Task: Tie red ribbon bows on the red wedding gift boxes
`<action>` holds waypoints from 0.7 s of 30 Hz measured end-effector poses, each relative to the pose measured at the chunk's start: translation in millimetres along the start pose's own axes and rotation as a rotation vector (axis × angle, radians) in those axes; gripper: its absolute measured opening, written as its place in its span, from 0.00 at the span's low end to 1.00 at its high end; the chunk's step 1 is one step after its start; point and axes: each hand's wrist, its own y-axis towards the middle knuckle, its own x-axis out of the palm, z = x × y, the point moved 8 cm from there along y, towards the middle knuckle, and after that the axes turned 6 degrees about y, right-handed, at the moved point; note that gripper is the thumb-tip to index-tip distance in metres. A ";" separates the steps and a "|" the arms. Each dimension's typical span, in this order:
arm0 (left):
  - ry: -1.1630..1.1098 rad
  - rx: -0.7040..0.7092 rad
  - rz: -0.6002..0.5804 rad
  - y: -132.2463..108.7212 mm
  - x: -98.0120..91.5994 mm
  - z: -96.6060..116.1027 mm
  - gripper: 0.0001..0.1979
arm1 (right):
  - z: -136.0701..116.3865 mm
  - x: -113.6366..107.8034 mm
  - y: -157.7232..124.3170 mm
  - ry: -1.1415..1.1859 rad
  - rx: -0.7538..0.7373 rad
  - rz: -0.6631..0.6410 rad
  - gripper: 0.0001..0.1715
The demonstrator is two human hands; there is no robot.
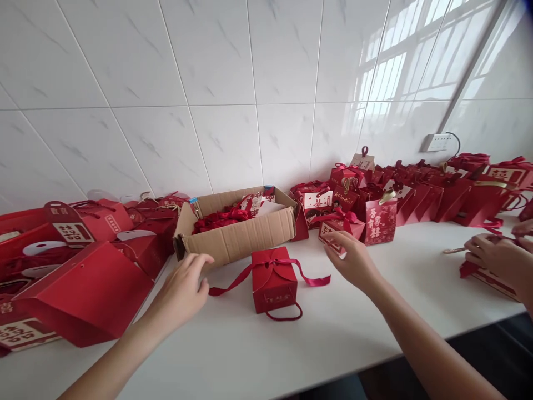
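A small red gift box (273, 280) with a red ribbon (313, 278) threaded through its top stands on the white counter (266, 344) in front of me. My left hand (183, 291) hovers just left of it, fingers loosely apart, near the ribbon's left tail and holding nothing. My right hand (352, 256) is to the right of the box with fingers spread, also with nothing in it, close to a small red box (333, 229) behind it.
An open cardboard carton (239, 236) with red ribbons inside sits behind the gift box. Large red gift bags (87, 291) crowd the left. Several finished red boxes (416, 197) line the tiled wall at right. Another person's hands (497, 255) work at the far right.
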 end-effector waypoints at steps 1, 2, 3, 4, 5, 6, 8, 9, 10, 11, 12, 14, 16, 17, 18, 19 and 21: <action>-0.042 0.016 0.039 1.9 -5.1 12.3 0.14 | -13.4 8.8 1.5 0.087 -0.033 -0.039 0.12; -0.104 0.030 0.059 3.8 -8.7 24.9 0.13 | -25.1 17.3 2.7 0.132 -0.052 -0.071 0.11; -0.182 0.038 0.058 5.9 -10.4 36.8 0.13 | -34.9 26.3 3.6 0.181 -0.063 -0.105 0.11; -0.271 0.034 0.029 8.3 -9.0 47.3 0.13 | -41.1 36.3 4.5 0.234 -0.048 -0.150 0.11; -0.359 0.021 -0.007 10.6 -5.8 56.2 0.13 | -44.1 46.4 5.1 0.275 -0.017 -0.198 0.12; -0.438 0.007 -0.040 13.0 -1.4 63.6 0.12 | -44.5 56.5 5.4 0.314 0.023 -0.246 0.13; -0.562 -0.011 -0.091 17.3 9.3 74.2 0.12 | -39.7 73.5 5.6 0.350 0.110 -0.322 0.15; -0.605 -0.015 -0.106 19.3 14.9 77.2 0.12 | -36.0 79.4 5.7 0.341 0.142 -0.344 0.17; -0.633 -0.021 -0.114 21.1 20.2 78.8 0.13 | -32.3 83.8 5.7 0.328 0.166 -0.358 0.19; -0.649 -0.032 -0.119 22.7 25.2 79.1 0.13 | -28.8 87.3 5.6 0.314 0.187 -0.371 0.20; -0.653 -0.047 -0.119 24.0 29.4 78.3 0.14 | -25.5 90.3 5.0 0.301 0.209 -0.388 0.22; -0.639 -0.081 -0.112 25.8 34.8 75.4 0.16 | -20.8 94.5 3.4 0.274 0.247 -0.421 0.24; -0.621 -0.111 -0.113 26.7 37.2 72.4 0.18 | -19.3 95.9 2.7 0.247 0.264 -0.438 0.26; -0.618 -0.126 -0.122 26.9 38.1 71.0 0.20 | -19.4 95.8 2.8 0.236 0.266 -0.442 0.27; -0.619 -0.143 -0.140 26.8 39.3 69.5 0.21 | -19.7 95.6 2.8 0.227 0.267 -0.448 0.28; -0.619 -0.163 -0.164 26.5 40.9 68.0 0.22 | -20.2 95.1 2.8 0.222 0.266 -0.455 0.30; -0.614 -0.198 -0.222 25.4 44.2 65.4 0.23 | -21.1 93.9 2.5 0.223 0.263 -0.477 0.32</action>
